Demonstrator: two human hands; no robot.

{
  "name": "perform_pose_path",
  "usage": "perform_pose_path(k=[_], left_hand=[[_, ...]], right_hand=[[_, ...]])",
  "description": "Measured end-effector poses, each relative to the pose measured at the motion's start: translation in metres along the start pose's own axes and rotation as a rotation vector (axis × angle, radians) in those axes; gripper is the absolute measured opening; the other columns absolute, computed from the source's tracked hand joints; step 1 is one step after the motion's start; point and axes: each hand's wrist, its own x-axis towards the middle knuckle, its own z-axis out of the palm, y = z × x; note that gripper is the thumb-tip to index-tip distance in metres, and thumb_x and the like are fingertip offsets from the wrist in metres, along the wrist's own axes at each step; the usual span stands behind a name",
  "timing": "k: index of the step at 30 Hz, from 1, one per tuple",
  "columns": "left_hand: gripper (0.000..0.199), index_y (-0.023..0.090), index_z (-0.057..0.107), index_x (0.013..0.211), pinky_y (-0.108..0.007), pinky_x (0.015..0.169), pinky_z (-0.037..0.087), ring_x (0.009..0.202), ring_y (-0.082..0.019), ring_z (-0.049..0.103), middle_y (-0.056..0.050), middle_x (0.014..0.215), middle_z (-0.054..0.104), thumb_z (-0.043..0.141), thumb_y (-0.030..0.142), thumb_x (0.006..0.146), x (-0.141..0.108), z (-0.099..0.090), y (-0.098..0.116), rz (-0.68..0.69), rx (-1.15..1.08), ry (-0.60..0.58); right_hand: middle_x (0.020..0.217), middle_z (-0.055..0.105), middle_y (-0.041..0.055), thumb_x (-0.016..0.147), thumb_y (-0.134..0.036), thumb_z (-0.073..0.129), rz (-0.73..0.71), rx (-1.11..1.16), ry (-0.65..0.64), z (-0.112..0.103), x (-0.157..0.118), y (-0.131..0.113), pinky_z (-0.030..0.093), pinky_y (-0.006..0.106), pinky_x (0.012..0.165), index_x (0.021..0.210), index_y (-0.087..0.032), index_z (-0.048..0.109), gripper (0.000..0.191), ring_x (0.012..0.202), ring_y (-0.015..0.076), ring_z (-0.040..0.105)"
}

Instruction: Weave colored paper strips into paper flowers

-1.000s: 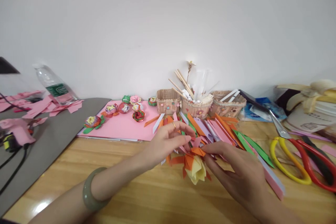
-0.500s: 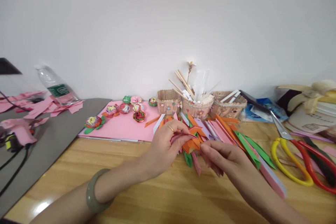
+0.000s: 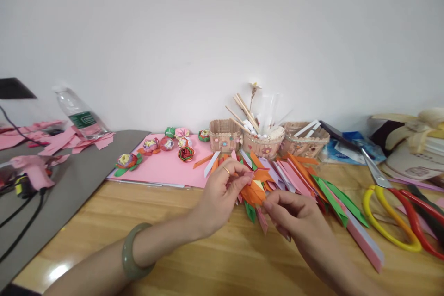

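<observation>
An orange folded-paper flower (image 3: 253, 194) with a pale yellow middle is between my hands, over the table. My left hand (image 3: 220, 196), with a ring and a green bangle, pinches its left side between thumb and fingers. The thumb and forefinger of my right hand (image 3: 294, 215) close on its lower right edge. Just behind lies a heap of folded paper strips in several colours, among them pink strips (image 3: 294, 176) and green strips (image 3: 331, 199). Part of the flower is hidden behind my left fingers.
Finished paper flowers (image 3: 186, 153) rest on pink paper (image 3: 163, 171) at the back left. Decorated baskets (image 3: 225, 136) line the wall. Scissors (image 3: 391, 217) lie at the right. Farther left are a pink glue gun (image 3: 33, 171), a plastic bottle (image 3: 81, 115) and pink paper scraps (image 3: 65, 141).
The orange flower has turned, and more of its yellow middle shows. Both hands still grip it. The whole view has shifted slightly, so things appear a little farther right.
</observation>
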Motion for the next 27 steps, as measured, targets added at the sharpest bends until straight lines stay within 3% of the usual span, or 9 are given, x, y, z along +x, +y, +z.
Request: perform_pose_path(k=[9, 16, 20, 24, 27], left_hand=[[0.011, 0.018, 0.049, 0.077, -0.024, 0.063, 0.040, 0.069, -0.012, 0.047, -0.001, 0.075, 0.049, 0.045, 0.023, 0.085, -0.002, 0.002, -0.005, -0.001, -0.075, 0.064], [0.007, 0.018, 0.049, 0.076, -0.024, 0.067, 0.041, 0.070, -0.012, 0.049, 0.000, 0.074, 0.051, 0.046, 0.020, 0.083, -0.003, 0.007, -0.005, -0.091, -0.171, 0.108], [0.006, 0.017, 0.050, 0.076, -0.024, 0.070, 0.041, 0.072, -0.012, 0.050, -0.001, 0.076, 0.053, 0.050, 0.021, 0.081, 0.000, 0.005, -0.006, -0.139, -0.256, 0.119], [0.013, 0.018, 0.049, 0.075, -0.025, 0.075, 0.042, 0.081, -0.013, 0.052, -0.001, 0.083, 0.055, 0.052, 0.028, 0.081, 0.005, 0.002, -0.008, -0.174, -0.398, 0.145], [0.018, 0.018, 0.050, 0.073, -0.024, 0.071, 0.043, 0.078, -0.012, 0.052, -0.001, 0.086, 0.056, 0.055, 0.034, 0.078, 0.006, 0.002, -0.009, -0.243, -0.483, 0.095]], right_hand=[[0.041, 0.045, -0.0050, 0.070, -0.031, 0.053, 0.005, -0.024, 0.048, 0.005, -0.003, 0.002, 0.025, 0.018, 0.036, 0.055, -0.018, 0.053, 0.020, 0.037, 0.0062, 0.032], [0.047, 0.048, -0.0033, 0.074, -0.029, 0.051, -0.125, -0.185, 0.059, 0.004, -0.003, 0.003, 0.032, 0.021, 0.044, 0.054, -0.018, 0.052, 0.023, 0.046, 0.0096, 0.040], [0.045, 0.049, -0.0033, 0.074, -0.027, 0.049, -0.124, -0.235, 0.044, -0.001, -0.003, -0.001, 0.034, 0.022, 0.045, 0.051, -0.018, 0.051, 0.025, 0.045, 0.0102, 0.042], [0.049, 0.049, -0.0028, 0.076, -0.027, 0.049, -0.201, -0.227, 0.191, -0.010, -0.002, -0.003, 0.036, 0.022, 0.045, 0.054, -0.020, 0.051, 0.023, 0.047, 0.0115, 0.046], [0.065, 0.057, 0.0000, 0.079, -0.029, 0.051, -0.360, -0.286, 0.362, -0.017, 0.001, -0.002, 0.042, 0.025, 0.057, 0.069, -0.021, 0.059, 0.015, 0.062, 0.0153, 0.053]])
